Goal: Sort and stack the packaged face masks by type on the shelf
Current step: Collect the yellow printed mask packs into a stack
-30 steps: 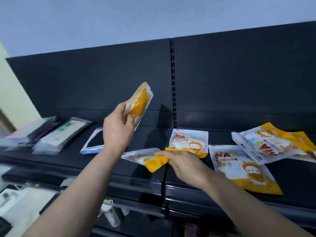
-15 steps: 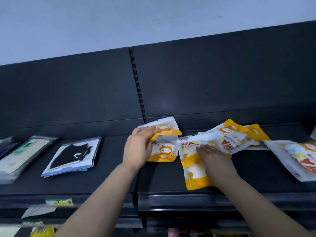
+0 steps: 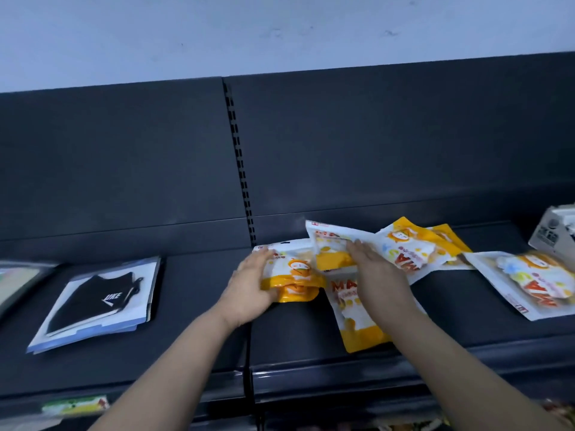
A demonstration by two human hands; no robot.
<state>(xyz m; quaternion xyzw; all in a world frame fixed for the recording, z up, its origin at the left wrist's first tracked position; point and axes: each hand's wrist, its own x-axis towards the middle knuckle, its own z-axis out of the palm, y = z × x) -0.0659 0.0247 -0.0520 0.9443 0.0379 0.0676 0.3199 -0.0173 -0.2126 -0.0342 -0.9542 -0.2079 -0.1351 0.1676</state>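
Two hands on the orange mask packs

Both hands work at the middle of the dark shelf. The left hand grips the left edge of a small stack of orange packs, perhaps two or three deep, with its fingers curled over the top and the thumb at the front. Just right of it, the right hand lays straight fingers on a tilted pack that overlaps the stack. A flat pack lies under the right wrist, near the shelf's front edge. Behind the right hand sits a loose pile, and a far pack lies apart to the right beside a grey box. A black mask pack rests well apart on the left
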